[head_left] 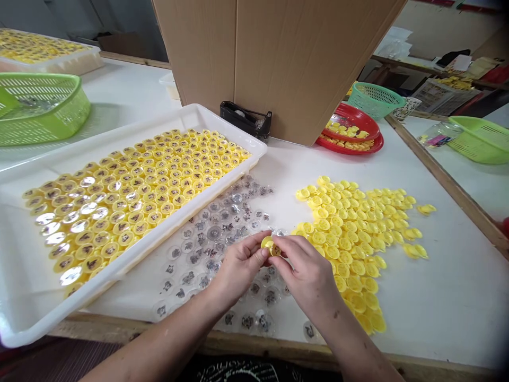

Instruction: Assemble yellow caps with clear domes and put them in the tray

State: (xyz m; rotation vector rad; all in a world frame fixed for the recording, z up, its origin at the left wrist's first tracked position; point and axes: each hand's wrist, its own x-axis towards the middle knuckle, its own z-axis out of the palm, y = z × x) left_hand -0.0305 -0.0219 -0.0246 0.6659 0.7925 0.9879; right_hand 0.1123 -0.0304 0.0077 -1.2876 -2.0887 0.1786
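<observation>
Between my two hands, over the middle of the table, is a small round yellow plastic piece. My left hand pinches its left side with thumb and fingers. The fingertips of my right hand close on its right side, where a dark printed mark shows. Below and left of my hands lie many clear printed discs. To the right spreads a pile of yellow plastic pieces. A white tray on the left holds rows of yellow pieces with printed discs in them.
Behind stand a large cardboard box and a black tape dispenser. Red plates with yellow pieces sit beside a teal basket. Green baskets flank the table. A wooden strip runs along the right.
</observation>
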